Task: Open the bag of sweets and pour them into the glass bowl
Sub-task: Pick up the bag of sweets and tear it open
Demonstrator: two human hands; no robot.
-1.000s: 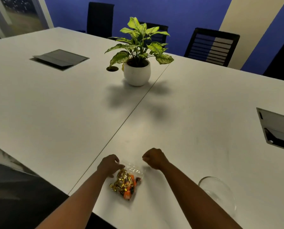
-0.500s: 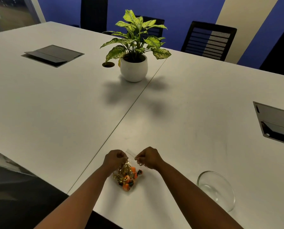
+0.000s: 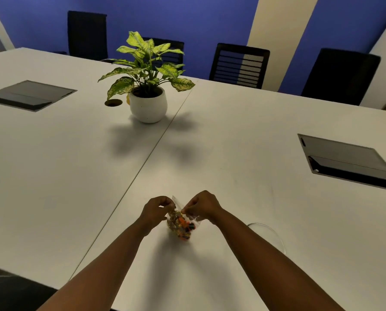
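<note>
Both hands, left [image 3: 155, 209] and right [image 3: 201, 206], pinch-grip bag [image 3: 180, 225] top; mouth faces away, seemingly upright

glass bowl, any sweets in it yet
No, the glass bowl shows only clear glass, while the sweets sit inside the bag that the left hand and right hand pinch at its top.

The clear bag [image 3: 180, 223] is showing gold, orange and dark sweets. The table [image 3: 232, 135] is looking plain white, the pot [image 3: 148, 108] white too, its plant [image 3: 146, 63] green speckled yellow. Black chairs [image 3: 239, 65] are standing against a blue wall [image 3: 187, 16].
</note>
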